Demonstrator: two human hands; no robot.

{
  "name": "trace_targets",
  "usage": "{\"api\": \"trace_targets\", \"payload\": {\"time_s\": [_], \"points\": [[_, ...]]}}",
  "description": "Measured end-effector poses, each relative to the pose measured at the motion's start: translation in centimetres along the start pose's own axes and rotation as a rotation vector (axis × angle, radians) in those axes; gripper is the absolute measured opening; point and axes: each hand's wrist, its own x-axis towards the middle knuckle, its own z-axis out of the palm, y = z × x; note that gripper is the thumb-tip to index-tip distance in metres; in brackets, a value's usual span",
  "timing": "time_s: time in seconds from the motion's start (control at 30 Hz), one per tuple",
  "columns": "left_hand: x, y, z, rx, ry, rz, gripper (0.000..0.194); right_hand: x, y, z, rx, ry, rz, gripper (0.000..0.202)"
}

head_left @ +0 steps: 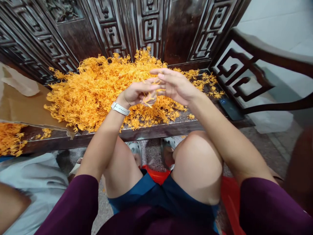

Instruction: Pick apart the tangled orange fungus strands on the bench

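A big heap of orange, curly-tipped pieces (93,88) lies on a dark wooden bench (151,131) against its carved back. In front of the heap's right part, my left hand (140,93), with a white watch on the wrist, has its fingers closed round an orange strand (148,103). My right hand (174,83) is beside it at the right, fingers stretched and apart, its fingertips close to the strand. Whether those fingertips touch the strand is unclear. Both hands are raised a little over the heap.
Cardboard (24,104) stands at the left, with more orange pieces (11,138) beyond it. A dark phone-like object (231,108) lies near the carved armrest (276,58). Another person's light clothing (36,182) shows at lower left.
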Motion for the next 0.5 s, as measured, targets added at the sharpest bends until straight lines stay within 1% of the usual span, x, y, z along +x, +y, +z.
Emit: {"api": "trace_targets", "payload": {"time_s": [0.07,0.1,0.17,0.23,0.3,0.37,0.4,0.47,0.5], "points": [[-0.1,0.5,0.1,0.176,-0.126,-0.057,0.063,0.0,-0.4,-0.4,-0.039,0.026,-0.072,0.039],[-0.1,0.7,0.0,0.254,-0.164,-0.075,0.057,0.0,-0.5,-0.7,-0.060,0.045,-0.104,0.034],[-0.1,0.6,-0.4,0.335,-0.190,-0.079,0.047,0.0,-0.7,-1.4,-0.106,0.085,-0.160,0.028],[-0.1,0.1,-1.1,0.299,-0.159,-0.065,0.044,-0.1,-0.8,-2.0,-0.166,0.122,-0.209,0.027],[-0.3,-0.7,-1.9,0.207,-0.082,-0.025,0.044,-0.4,-1.3,-2.3,-0.231,0.168,-0.252,0.029],[-0.6,-1.4,-2.7,0.111,0.056,0.074,0.047,-1.1,-2.5,-2.6,-0.264,0.215,-0.308,0.028],[-0.8,-1.6,-3.0,0.079,0.149,0.126,0.047,-1.9,-3.4,-2.9,-0.251,0.236,-0.358,0.025],[-1.1,-1.8,-3.3,0.039,0.307,0.175,0.045,-4.2,-5.6,-4.5,-0.170,0.284,-0.482,0.018],[-1.2,-1.8,-3.4,0.019,0.365,0.179,0.044,-6.0,-6.5,-5.8,-0.104,0.343,-0.558,0.018]]}}
